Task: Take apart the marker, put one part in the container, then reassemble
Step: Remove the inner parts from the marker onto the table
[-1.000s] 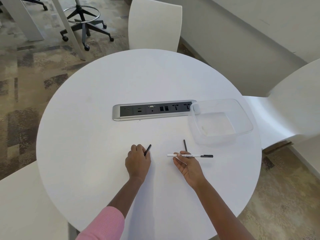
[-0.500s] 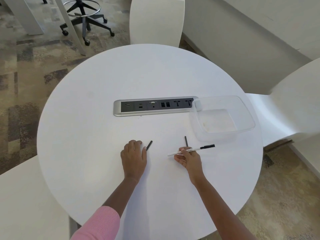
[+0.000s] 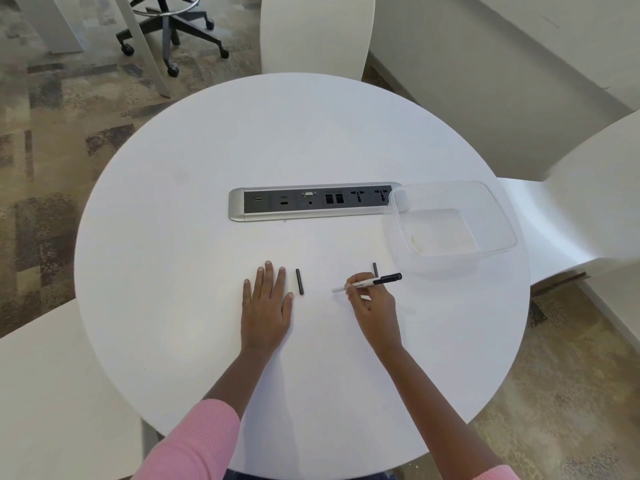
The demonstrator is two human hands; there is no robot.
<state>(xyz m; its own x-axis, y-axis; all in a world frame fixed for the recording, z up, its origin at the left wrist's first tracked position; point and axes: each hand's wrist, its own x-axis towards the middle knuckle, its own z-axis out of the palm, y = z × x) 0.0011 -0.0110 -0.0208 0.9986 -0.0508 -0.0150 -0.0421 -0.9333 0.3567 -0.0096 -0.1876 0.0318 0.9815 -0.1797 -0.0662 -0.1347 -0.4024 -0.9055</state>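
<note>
Right hand (image 3: 372,303) is pinching the marker barrel (image 3: 367,283) near the container (image 3: 512,237) at the table's (image 3: 207,341) right edge. Left hand (image 3: 266,306) is lying flat, fingers straight, holding nothing, beside a black part (image 3: 300,281). Advising a firm mid-barrel pinch, clearing the second black piece (image 3: 375,268).

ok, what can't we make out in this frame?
Head view:
- Print on the marker: too small, partly under the right hand.
- short black part behind the marker: near end hidden by the marker.
- Mark on the container floor: too faint to identify.
</note>
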